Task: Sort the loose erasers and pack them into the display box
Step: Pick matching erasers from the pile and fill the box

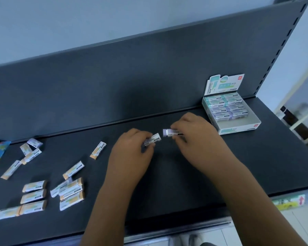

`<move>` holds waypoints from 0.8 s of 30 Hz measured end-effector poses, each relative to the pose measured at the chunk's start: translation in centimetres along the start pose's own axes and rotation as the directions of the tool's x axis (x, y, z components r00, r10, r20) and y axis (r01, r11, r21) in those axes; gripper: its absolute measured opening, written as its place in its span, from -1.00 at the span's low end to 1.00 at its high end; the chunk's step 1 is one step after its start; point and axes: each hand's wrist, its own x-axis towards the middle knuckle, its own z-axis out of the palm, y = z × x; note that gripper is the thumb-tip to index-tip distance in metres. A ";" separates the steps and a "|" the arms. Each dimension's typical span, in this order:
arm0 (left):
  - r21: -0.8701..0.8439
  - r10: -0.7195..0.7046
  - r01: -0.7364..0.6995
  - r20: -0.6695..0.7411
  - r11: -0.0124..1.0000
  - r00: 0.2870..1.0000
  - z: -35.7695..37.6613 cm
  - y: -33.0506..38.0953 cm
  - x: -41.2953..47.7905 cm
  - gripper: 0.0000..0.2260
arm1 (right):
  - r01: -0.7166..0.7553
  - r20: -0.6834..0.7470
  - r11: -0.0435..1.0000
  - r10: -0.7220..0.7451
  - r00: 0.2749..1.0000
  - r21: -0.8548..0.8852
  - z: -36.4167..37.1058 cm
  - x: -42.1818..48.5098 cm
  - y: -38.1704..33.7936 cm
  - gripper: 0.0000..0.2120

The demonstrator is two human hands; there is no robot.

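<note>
Matte dark shelf (274,157), slim rectangular erasers (34,186)

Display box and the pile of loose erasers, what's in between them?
The head view shows both hands between the display box and loose erasers: the left hand pinches a wrapped eraser, the right hand a purple-ended eraser. Otherwise bare shelf.

one head-worn wide-angle view, looking forward and down onto a dark shelf (167,183).
the camera sits close over the near edge, so both forearms enter from the bottom and the left hand (132,153) and right hand (196,137) sit mid-frame. the back panel (132,77) fills the upper half, slanting up to the right; the display box (238,130) lies at the right, loose erasers (34,196) at the lower left.
</note>
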 end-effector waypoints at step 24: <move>-0.032 0.033 -0.032 0.042 0.999 0.999 8.8 12.3 7.7 -0.91 | -0.068 -0.095 0.996 0.062 0.994 -0.062 -5.9 0.9 13.1 -0.87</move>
